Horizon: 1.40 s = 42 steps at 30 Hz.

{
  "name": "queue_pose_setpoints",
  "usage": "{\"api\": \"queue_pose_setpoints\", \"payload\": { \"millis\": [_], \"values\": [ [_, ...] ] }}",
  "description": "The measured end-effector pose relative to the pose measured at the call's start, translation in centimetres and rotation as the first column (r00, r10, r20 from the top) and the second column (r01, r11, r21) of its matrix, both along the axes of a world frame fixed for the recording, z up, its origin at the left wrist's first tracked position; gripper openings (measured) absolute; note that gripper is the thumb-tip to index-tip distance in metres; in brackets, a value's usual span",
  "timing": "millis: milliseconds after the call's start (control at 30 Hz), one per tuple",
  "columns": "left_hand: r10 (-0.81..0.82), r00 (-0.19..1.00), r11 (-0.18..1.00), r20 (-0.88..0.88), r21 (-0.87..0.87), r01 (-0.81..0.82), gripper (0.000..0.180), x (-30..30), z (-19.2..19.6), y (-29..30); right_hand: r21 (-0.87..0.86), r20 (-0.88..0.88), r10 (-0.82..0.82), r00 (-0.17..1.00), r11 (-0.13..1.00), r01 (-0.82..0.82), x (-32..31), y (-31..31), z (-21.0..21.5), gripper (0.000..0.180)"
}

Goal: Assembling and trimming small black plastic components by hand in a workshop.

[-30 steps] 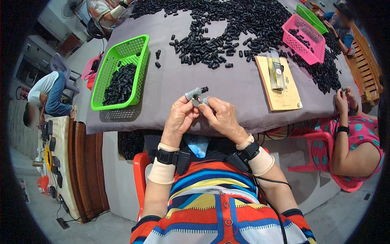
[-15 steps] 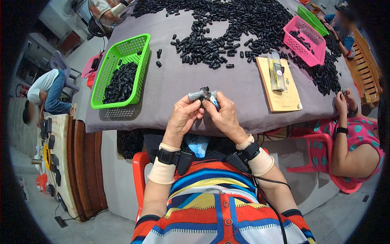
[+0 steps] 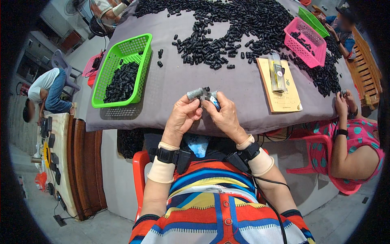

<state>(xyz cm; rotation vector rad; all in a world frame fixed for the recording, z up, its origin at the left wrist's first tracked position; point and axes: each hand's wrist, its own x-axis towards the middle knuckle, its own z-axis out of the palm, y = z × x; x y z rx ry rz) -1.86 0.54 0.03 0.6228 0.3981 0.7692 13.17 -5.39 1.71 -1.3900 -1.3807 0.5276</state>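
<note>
My hands meet over the near edge of the cloth-covered table, grey wraps on their index fingertips. My left hand (image 3: 183,116) is closed in a pinch, a bit of a small black part (image 3: 199,99) showing at its fingertips. Close beside it, my right hand (image 3: 226,117) is closed on a small blue-and-white object (image 3: 214,103), whose kind I cannot make out. A dark bit (image 3: 206,89) shows between the two index fingertips; which hand holds it is unclear. Left of my hands stands a green basket (image 3: 144,75) partly filled with small black plastic parts (image 3: 122,83).
A large heap of black parts (image 3: 252,24) covers the table's far side. Right of my hands lies a tan notepad (image 3: 286,101) with a clear plastic case (image 3: 277,73). Beyond are a pink basket (image 3: 313,59) and another green basket (image 3: 310,20). A co-worker's hands (image 3: 343,101) work at the right edge.
My fingertips have drawn slightly apart, leaving a gap between the wrapped index fingers. Less of the dark piece shows between them. My right hand keeps the blue-and-white object.
</note>
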Motion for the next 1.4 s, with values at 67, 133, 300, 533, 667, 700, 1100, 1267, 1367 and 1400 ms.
{"api": "queue_pose_setpoints", "payload": {
  "millis": [67, 133, 300, 533, 667, 700, 1100, 1267, 1367, 1400],
  "values": [
    [-0.011, 1.000, 1.000, 0.025, -0.011, 0.011, 0.021, -0.1, -0.2, 0.1, -0.019, -0.009, 0.007, 1.000, 1.000, -0.007, -0.1, -0.1, 0.3, 0.025],
    [0.035, 0.999, 0.999, -0.008, -0.039, -0.036, 0.022, 0.1, -0.1, -0.1, -0.038, -0.018, 0.012, 1.000, 0.999, -0.012, 0.0, -0.1, 0.3, 0.025],
    [0.075, 0.997, 0.996, -0.015, -0.057, -0.076, 0.020, 0.3, 0.3, -0.3, 0.038, -0.010, 0.022, 1.000, 0.999, -0.021, 0.1, 0.0, -0.1, 0.025],
    [0.033, 0.999, 0.999, 0.036, -0.029, -0.032, 0.026, -0.3, -0.8, 0.3, 0.088, 0.148, 0.038, 0.988, 0.995, -0.051, -0.1, -0.3, -0.1, 0.026],
    [0.064, 0.998, 0.996, 0.019, -0.059, -0.063, 0.027, -0.2, -0.9, 0.2, 0.125, 0.252, 0.009, 0.968, 0.991, -0.042, -0.4, -0.5, 0.3, 0.025],
    [0.059, 0.998, 0.997, 0.022, -0.054, -0.058, 0.028, -0.3, -1.0, 0.3, 0.121, 0.256, 0.009, 0.967, 0.992, -0.042, -0.4, -0.5, 0.3, 0.024],
    [0.034, 0.998, 0.999, 0.054, -0.039, -0.032, 0.027, -0.4, -1.2, 0.4, 0.144, 0.288, -0.012, 0.957, 0.989, -0.031, -0.5, -0.3, 0.1, 0.023],
    [0.028, 0.998, 0.999, 0.053, -0.033, -0.026, 0.027, -0.3, -1.0, 0.3, 0.135, 0.287, -0.013, 0.958, 0.990, -0.028, -0.5, -0.3, 0.0, 0.023],
    [0.030, 0.998, 0.999, 0.053, -0.037, -0.028, 0.027, -0.2, -0.8, 0.3, 0.137, 0.284, -0.013, 0.959, 0.990, -0.027, -0.6, -0.2, -0.3, 0.024],
    [0.035, 0.998, 0.999, 0.044, -0.040, -0.033, 0.027, -0.2, -0.7, 0.3, 0.139, 0.279, -0.014, 0.960, 0.990, -0.026, -0.6, -0.1, -0.3, 0.024]
  ]
}}
